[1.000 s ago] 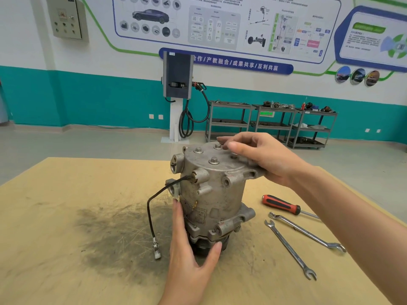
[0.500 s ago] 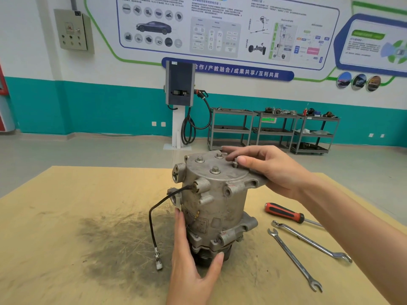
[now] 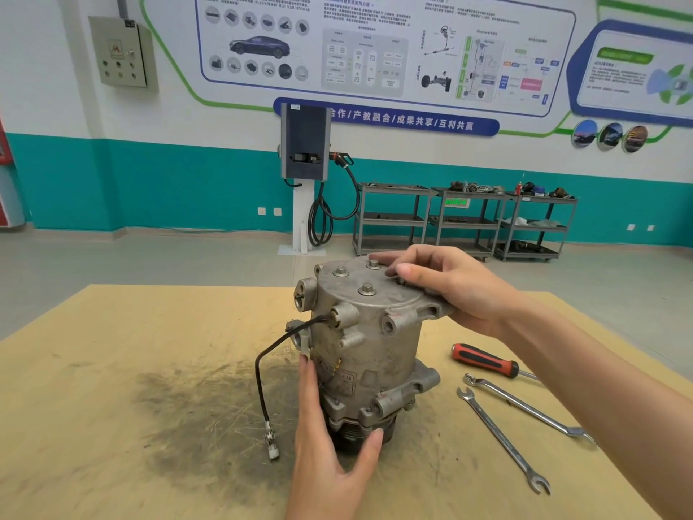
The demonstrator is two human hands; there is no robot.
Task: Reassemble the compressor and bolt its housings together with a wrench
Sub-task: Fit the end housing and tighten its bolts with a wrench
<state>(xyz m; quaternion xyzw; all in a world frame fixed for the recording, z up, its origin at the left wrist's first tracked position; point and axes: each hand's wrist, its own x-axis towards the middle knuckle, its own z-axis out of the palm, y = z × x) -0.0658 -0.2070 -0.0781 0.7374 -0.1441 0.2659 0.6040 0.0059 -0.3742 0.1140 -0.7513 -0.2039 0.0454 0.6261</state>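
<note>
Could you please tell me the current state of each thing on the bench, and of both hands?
Compressor: upright, end cover on, bolts seated on top.
Cable: hanging loose, plug on the table.
Left hand: straight fingers braced against the compressor's lower side.
Right hand: resting on the cover's rim, fingertips at a bolt.
Wrenches: two, lying unused.
Screwdriver: lying unused.
</note>
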